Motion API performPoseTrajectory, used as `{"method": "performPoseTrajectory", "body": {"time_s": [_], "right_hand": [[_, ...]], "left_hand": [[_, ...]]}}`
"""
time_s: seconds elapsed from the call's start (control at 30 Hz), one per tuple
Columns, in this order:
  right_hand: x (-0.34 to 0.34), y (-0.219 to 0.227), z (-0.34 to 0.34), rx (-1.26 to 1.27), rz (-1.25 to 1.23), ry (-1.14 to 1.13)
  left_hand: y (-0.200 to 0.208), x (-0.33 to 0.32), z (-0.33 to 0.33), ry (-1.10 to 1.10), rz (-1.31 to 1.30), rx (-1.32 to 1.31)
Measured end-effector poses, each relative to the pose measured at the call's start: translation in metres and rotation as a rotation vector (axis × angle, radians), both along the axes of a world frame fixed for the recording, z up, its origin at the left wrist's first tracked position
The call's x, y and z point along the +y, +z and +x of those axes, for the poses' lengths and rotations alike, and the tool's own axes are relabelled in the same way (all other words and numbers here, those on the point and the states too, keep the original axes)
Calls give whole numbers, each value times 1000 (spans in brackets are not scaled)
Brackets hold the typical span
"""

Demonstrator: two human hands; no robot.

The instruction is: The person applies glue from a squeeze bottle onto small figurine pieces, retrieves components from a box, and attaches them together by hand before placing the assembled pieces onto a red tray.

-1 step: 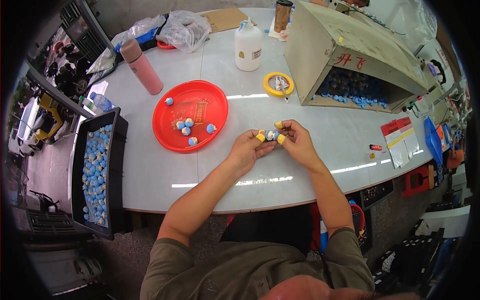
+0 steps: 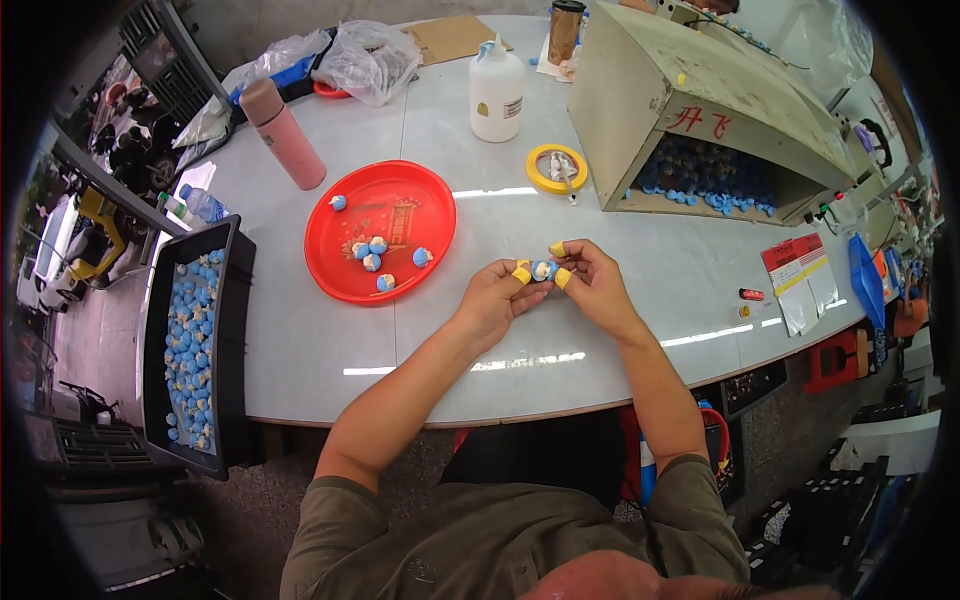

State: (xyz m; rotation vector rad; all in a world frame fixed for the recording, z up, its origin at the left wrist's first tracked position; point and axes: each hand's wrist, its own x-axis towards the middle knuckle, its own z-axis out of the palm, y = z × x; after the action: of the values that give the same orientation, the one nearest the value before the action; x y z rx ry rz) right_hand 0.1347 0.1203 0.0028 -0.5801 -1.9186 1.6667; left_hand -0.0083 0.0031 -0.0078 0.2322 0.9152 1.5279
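Above the table's front half, my left hand [image 2: 492, 300] and my right hand [image 2: 603, 292] meet around a small blue-and-cream ball-shaped piece [image 2: 543, 271], like a tiny figurine head. Both hands are closed, pinching it from its two sides between fingertips. Yellow coverings wrap the tips of several fingers. The fingers hide part of the piece. Left of my hands is a round red tray [image 2: 335, 262], where several similar blue pieces [image 2: 372, 263] lie. A black bin [image 2: 233, 330] at the table's left end contains many more of them.
A pink flask [image 2: 285, 135] stands behind the tray. Farther back are a white squeeze bottle [image 2: 497, 95] and a yellow tape roll [image 2: 540, 180]. An open-fronted box [image 2: 640, 110] full of blue parts stands at the back right, with paper cards [image 2: 802, 280] nearer the right edge.
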Motion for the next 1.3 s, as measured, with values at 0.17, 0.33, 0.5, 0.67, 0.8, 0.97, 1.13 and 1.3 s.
{"method": "performPoseTrajectory", "body": {"time_s": [0.17,0.33,0.5,0.67,0.8,0.97,1.13,1.3], "right_hand": [[3,-2,3,49,25,20],[0,-3,2,63,28,18],[0,-4,1,84,67,20],[-2,1,3,36,165,28],[-5,9,3,7,314,11],[-7,10,2,12,369,-26],[-8,9,2,23,335,-21],[-8,8,3,12,391,-14]], "left_hand": [[-3,2,2,-16,39,-23],[-3,0,3,-5,52,-22],[-7,2,4,12,60,-46],[-7,1,5,13,39,-18],[-8,1,6,1,42,-12],[-7,1,8,7,32,41],[-9,1,9,17,52,48],[-11,1,9,12,57,71]]}}
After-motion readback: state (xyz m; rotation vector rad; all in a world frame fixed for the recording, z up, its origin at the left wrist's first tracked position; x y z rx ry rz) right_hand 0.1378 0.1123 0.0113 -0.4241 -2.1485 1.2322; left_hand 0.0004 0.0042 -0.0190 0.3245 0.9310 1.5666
